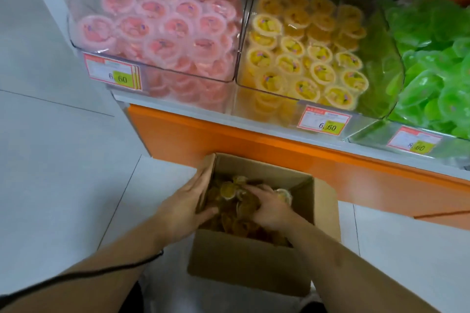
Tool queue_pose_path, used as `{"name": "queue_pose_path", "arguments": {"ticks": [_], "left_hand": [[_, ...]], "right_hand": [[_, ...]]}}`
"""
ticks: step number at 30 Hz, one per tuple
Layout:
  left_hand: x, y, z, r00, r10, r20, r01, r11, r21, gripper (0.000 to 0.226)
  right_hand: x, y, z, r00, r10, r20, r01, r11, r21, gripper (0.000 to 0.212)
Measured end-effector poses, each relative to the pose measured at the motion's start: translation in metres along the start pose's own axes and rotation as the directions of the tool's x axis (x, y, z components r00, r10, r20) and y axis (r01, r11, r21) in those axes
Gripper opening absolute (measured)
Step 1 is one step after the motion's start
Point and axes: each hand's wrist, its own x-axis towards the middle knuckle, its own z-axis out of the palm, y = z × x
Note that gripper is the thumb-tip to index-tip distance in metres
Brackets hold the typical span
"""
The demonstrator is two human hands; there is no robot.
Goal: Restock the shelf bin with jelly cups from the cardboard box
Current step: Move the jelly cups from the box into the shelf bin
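Hiding box-bottom jelly cups (229,189): right hand (269,207).

Your head camera looks steeply down from above the cardboard box (254,259), close over it, facing the clear shelf bins (300,99) beyond and above the box. There is only this one view.

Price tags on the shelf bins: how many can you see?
3. One on the pink jelly bin, one on the yellow jelly bin, one on the green jelly bin. Others may lie outside the view.
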Motion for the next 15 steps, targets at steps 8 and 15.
{"name": "queue_pose_path", "arguments": {"ticks": [8, 15], "left_hand": [[0.010, -0.027, 0.027, 0.996, 0.068, -0.065, -0.073, 0.994, -0.084, 0.111], [0.010, -0.029, 0.029, 0.993, 0.078, -0.083, -0.086, 0.992, -0.089, 0.108]], "right_hand": [[0.046, 0.028, 0.030, 0.989, 0.029, 0.145, 0.024, 0.937, -0.348, 0.096], [0.055, 0.025, 0.042, 0.996, 0.008, 0.092, 0.034, 0.892, -0.451, 0.084]]}}
